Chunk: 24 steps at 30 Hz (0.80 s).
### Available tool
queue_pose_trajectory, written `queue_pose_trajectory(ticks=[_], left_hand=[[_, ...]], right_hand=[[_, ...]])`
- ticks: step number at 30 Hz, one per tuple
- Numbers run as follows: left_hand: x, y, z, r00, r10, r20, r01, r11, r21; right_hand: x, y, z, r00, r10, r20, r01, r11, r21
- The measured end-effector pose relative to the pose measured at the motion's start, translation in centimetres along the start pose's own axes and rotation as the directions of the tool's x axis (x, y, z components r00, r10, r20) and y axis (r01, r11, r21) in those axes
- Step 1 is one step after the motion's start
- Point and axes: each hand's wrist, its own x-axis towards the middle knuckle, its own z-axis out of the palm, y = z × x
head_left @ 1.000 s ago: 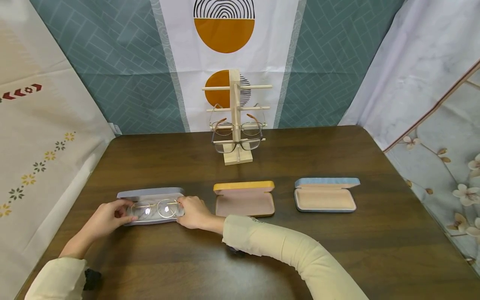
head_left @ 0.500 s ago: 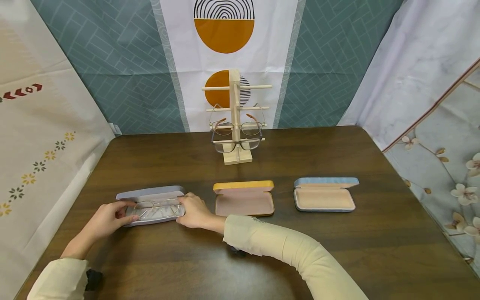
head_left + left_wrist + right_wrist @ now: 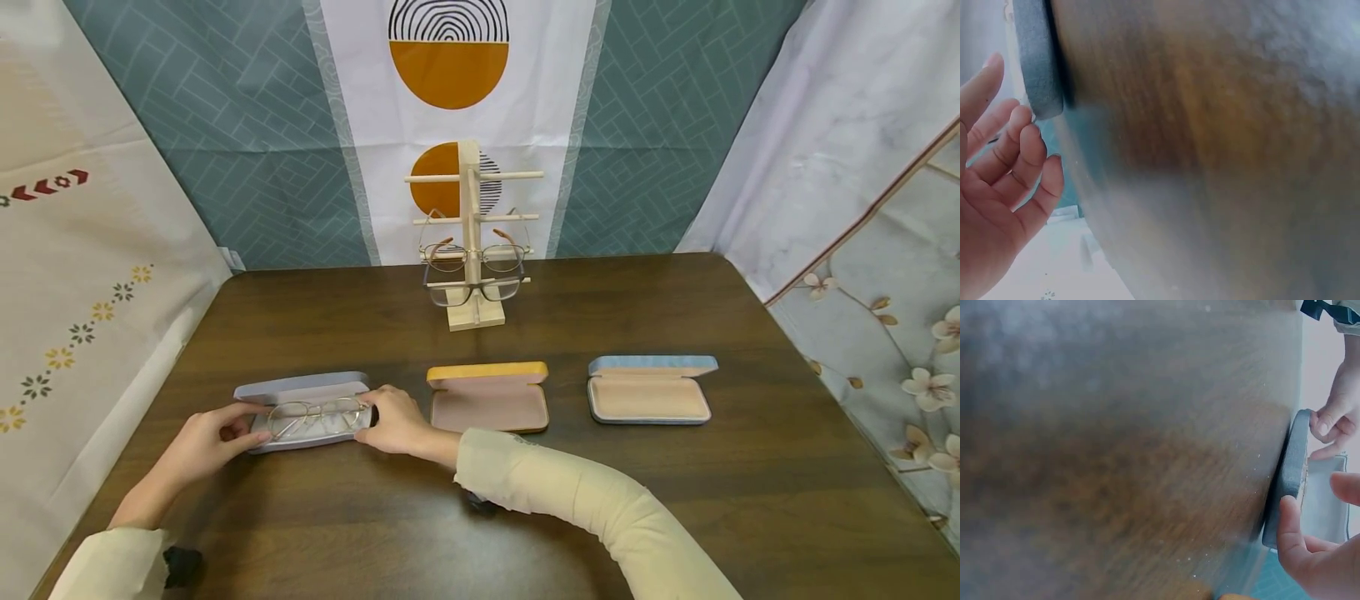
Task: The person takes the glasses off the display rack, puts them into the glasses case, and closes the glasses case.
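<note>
In the head view, thin gold-rimmed glasses (image 3: pixel 317 411) lie in a grey-lavender glasses case (image 3: pixel 300 386) whose lid stands up. My left hand (image 3: pixel 206 444) is at the case's left end, thumb and fingers spread apart beside the left lens. At the other end, my right hand (image 3: pixel 397 421) has its fingers next to the right lens. The right wrist view shows my right thumb (image 3: pixel 1289 519) against the case's outer wall, with a gap between it and the finger above. In the left wrist view, my loosely bent fingers (image 3: pixel 1032 147) are near the case and hold nothing.
A yellow glasses case (image 3: pixel 489 410) and a blue one (image 3: pixel 651 400) stand with lids up to the right. Behind them, a wooden display stand (image 3: pixel 471 200) bears metal-rimmed glasses (image 3: pixel 502 257) and dark-framed glasses (image 3: pixel 501 292). Fabric hangs around the brown table (image 3: pixel 480 517).
The glasses have tipped back and down into the grey-lavender case. My right hand has shifted slightly right and my left slightly left, away from the frame's ends.
</note>
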Motion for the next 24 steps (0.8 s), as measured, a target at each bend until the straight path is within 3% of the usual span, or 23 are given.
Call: queue_pose_trajectory(ticks=[9, 17, 24], left_hand=[[-0.7, 0.7, -0.6, 0.995, -0.076, -0.061, 0.074, 0.997, -0.038], [-1.2, 0.9, -1.3, 0.986, -0.104, -0.134, 0.092, 0.992, -0.092], [-1.3, 1.3, -2.0, 0.982, -0.124, -0.143, 0.111, 0.989, -0.100]], right_hand=[[-0.5, 0.1, -0.4, 0.999, 0.049, -0.020, -0.046, 0.994, 0.097], [-0.8, 0.2, -1.2, 0.998, 0.031, -0.055, -0.016, 0.967, 0.256], [-0.7, 0.0, -1.9, 0.996, 0.012, -0.085, 0.012, 0.962, 0.274]])
